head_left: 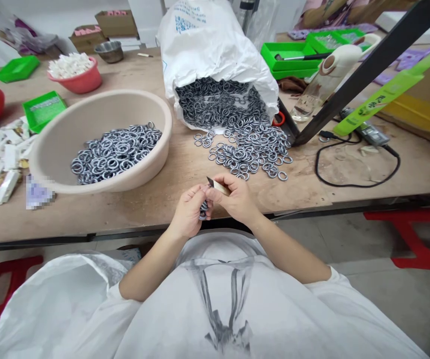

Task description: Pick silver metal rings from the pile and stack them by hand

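Observation:
My left hand (189, 211) is closed around several grey rings (203, 211) at the table's front edge. Close beside it, my right hand (239, 198) grips a small knife (219, 187) with a pale handle and a dark pointed blade, its tip toward the left hand. The fingertips of both hands meet over the rings. Beyond the right hand lies a loose pile of grey rings (252, 149), spilling from a white sack (215, 50) on its side. Left of the hands stands a beige basin (158, 144) with more grey rings (117, 152) inside.
A dark metal post (353, 85) slants up at right, near a clear bottle (307, 102) and a black cable (349, 185). Green trays (293, 50) stand behind. White pieces (3, 154) heap at far left, below a red bowl (84, 82). Red stools (417, 244) flank the table.

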Demonstrator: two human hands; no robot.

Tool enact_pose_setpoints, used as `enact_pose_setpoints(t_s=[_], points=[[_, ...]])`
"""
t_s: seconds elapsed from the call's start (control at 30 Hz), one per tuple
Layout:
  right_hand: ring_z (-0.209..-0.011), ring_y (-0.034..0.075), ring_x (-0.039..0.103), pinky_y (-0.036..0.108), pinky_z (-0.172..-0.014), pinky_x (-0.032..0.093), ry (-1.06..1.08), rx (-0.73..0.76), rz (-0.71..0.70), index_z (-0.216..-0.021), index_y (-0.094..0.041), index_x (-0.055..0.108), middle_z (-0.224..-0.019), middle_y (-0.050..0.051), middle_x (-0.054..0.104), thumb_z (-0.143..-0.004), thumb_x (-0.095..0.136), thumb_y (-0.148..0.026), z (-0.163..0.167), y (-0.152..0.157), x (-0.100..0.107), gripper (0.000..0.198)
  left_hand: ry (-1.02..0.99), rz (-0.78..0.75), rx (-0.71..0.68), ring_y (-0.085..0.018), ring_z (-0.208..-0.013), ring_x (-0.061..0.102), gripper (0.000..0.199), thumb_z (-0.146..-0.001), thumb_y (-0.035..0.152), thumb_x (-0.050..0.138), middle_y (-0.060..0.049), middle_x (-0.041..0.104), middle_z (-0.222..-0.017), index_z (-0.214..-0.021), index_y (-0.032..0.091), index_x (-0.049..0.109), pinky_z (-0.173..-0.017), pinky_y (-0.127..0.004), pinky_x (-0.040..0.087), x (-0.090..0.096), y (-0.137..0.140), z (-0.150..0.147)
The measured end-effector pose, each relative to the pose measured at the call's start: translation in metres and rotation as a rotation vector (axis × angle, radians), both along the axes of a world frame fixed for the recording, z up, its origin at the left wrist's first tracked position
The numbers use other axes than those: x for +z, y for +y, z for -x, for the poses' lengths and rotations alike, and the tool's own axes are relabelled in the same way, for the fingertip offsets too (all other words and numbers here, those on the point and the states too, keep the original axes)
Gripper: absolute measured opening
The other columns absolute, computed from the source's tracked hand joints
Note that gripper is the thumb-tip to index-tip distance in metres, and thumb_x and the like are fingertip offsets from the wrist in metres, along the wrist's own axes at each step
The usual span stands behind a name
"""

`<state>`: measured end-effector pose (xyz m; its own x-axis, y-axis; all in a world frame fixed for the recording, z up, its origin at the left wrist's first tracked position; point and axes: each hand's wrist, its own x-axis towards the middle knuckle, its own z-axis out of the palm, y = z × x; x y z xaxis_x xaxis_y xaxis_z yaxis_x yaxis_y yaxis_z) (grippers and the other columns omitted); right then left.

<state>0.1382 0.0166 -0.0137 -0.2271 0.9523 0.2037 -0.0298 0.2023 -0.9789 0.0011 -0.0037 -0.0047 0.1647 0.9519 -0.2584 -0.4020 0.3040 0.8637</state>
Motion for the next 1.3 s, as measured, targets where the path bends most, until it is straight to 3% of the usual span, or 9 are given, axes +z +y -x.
enact_pose_setpoints(t_s=[0.27,0.4,0.57,0.7,0.87,1.0,1.13,1.2,1.3], points=[[-0.067,0.015,0.054,0.029,-0.067,0.039,-0.476,-0.117,-0.446,-0.075,-0.019,0.060,-0.069,0.003,0.060,-0.097,0.044,-0.060,-0.008,-0.014,0.011,0.050,0.016,-0.012,0.086,-0.007,-0.036,0.043,0.036,-0.072,0.044,0.074,0.007,0.048,-0.049,-0.065,0.018,0.049,-0.034,-0.018,0.035,0.004,-0.002,-0.001],[-0.065,0.015,0.050,0.029,-0.065,0.035,-0.579,-0.113,-0.501,-0.069,-0.020,0.054,-0.064,0.002,0.054,-0.098,0.039,-0.061,-0.007,-0.018,0.011,0.052,0.010,0.004,0.085,-0.006,-0.035,0.041,0.035,-0.073,0.044,0.074,0.007,0.049,-0.049,-0.068,0.019,0.050,-0.034,-0.017,0.034,0.002,-0.002,-0.002],[-0.061,0.013,0.047,0.028,-0.061,0.031,-0.531,-0.083,-0.384,-0.065,-0.020,0.051,-0.061,-0.001,0.051,-0.099,0.041,-0.058,-0.010,-0.010,0.006,0.052,0.001,-0.053,-0.019,-0.007,-0.036,0.044,0.037,-0.075,0.046,0.072,0.006,0.050,-0.051,-0.066,0.018,0.049,-0.035,-0.018,0.032,0.000,-0.007,-0.001],[-0.058,0.013,0.046,0.027,-0.058,0.028,-0.546,-0.249,-0.174,-0.070,-0.020,0.057,-0.059,-0.002,0.050,-0.098,0.042,-0.058,-0.028,0.008,-0.004,0.050,-0.050,-0.106,-0.127,-0.006,-0.040,0.046,0.040,-0.079,0.046,0.069,0.004,0.050,-0.056,-0.062,0.017,0.047,-0.037,-0.019,0.034,0.004,-0.011,0.001],[-0.082,0.024,0.059,0.030,-0.065,0.033,-1.039,-0.467,-0.098,-0.095,-0.019,0.069,-0.093,0.010,0.070,-0.086,0.067,-0.048,-0.051,0.015,-0.011,0.030,-0.106,0.007,-0.043,-0.007,-0.042,0.046,0.028,-0.074,0.040,0.071,0.005,0.051,-0.060,-0.076,0.017,0.056,-0.037,-0.019,0.036,0.004,0.000,0.012],[-0.088,0.029,0.061,0.034,-0.068,0.036,-1.232,-0.462,-0.009,-0.098,-0.017,0.070,-0.104,0.016,0.069,-0.089,0.064,-0.035,-0.059,0.013,-0.016,0.021,-0.153,0.069,-0.012,-0.008,-0.042,0.045,0.026,-0.071,0.033,0.068,0.006,0.052,-0.061,-0.091,0.019,0.059,-0.036,-0.018,0.035,0.002,0.008,0.017],[-0.090,0.027,0.060,0.034,-0.072,0.038,-1.042,-0.436,-0.071,-0.092,-0.018,0.070,-0.097,0.013,0.070,-0.091,0.060,-0.031,-0.059,0.014,-0.018,0.017,-0.191,0.160,-0.008,-0.009,-0.044,0.047,0.026,-0.074,0.041,0.065,0.005,0.051,-0.061,-0.078,0.020,0.051,-0.037,-0.019,0.035,0.000,0.012,0.015],[-0.084,0.023,0.058,0.032,-0.072,0.039,-0.781,-0.410,-0.078,-0.088,-0.018,0.069,-0.087,0.008,0.068,-0.090,0.060,-0.034,-0.052,0.013,-0.017,0.019,-0.179,0.168,-0.008,-0.008,-0.046,0.049,0.036,-0.075,0.048,0.068,0.005,0.051,-0.061,-0.073,0.019,0.047,-0.036,-0.018,0.035,-0.002,0.012,0.012],[-0.072,0.016,0.053,0.028,-0.067,0.039,-0.346,-0.219,0.030,-0.084,-0.017,0.066,-0.074,0.001,0.063,-0.087,0.063,-0.045,-0.037,0.008,-0.010,0.028,-0.085,0.103,-0.028,-0.007,-0.045,0.050,0.045,-0.072,0.053,0.075,0.005,0.052,-0.060,-0.072,0.019,0.046,-0.037,-0.017,0.036,-0.006,0.008,0.006]])
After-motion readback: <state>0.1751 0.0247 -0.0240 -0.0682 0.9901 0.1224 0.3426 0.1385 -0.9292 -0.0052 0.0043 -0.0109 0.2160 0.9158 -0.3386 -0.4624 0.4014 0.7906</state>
